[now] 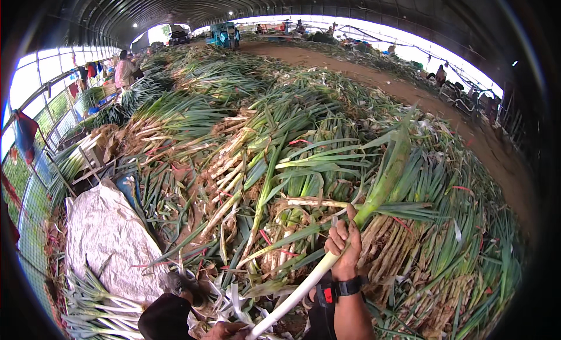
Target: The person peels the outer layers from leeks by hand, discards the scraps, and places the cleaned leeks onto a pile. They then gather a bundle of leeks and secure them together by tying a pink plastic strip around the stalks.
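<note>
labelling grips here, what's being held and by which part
A green onion, held by the right hand near where its white stem turns green. The left hand is by its lower white end, grip unclear.

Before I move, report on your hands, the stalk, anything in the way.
Right hand closed around the long green onion, mid-length. Left hand by its white end, partly out of frame, grip unclear. Crowding close ahead: heaped green onions.

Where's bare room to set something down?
The white sheet, mostly bare, between the blue object and the loose leeks at its near end. Farther off, the brown dirt path beyond the leek heap. Crowded: around the right hand and its held leek, with little gap in the heap.
</note>
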A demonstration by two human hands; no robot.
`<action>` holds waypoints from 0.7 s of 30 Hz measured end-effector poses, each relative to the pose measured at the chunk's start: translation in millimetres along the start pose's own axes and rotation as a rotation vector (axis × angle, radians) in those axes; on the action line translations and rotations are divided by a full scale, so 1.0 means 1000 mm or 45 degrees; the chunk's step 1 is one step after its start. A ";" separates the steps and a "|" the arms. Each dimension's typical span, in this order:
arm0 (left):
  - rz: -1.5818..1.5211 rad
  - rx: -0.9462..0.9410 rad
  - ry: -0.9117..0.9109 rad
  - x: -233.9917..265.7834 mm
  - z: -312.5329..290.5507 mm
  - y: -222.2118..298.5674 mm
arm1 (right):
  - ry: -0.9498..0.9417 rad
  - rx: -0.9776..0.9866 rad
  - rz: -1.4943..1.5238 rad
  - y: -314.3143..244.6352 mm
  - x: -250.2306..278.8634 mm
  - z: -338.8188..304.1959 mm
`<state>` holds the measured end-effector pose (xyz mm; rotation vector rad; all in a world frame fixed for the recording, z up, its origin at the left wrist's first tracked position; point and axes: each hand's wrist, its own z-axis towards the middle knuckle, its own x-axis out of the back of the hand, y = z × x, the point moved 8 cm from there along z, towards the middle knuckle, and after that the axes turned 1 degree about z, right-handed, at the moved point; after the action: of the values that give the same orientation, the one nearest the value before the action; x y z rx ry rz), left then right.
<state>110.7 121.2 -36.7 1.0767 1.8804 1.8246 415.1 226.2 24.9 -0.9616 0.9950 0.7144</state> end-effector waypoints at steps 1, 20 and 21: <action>-0.056 0.058 -0.046 -0.004 0.000 -0.007 | -0.026 0.000 -0.002 -0.001 -0.001 0.000; 0.112 -0.019 0.325 0.020 -0.006 0.007 | 0.134 -0.126 -0.377 0.029 0.012 -0.001; 0.072 -0.020 0.349 0.018 -0.008 -0.001 | 0.114 -0.147 -0.287 0.032 0.019 0.000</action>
<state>93.4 127.8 -32.0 0.9219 1.9968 2.1072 395.5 240.6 -3.3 -1.1941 0.9126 0.5484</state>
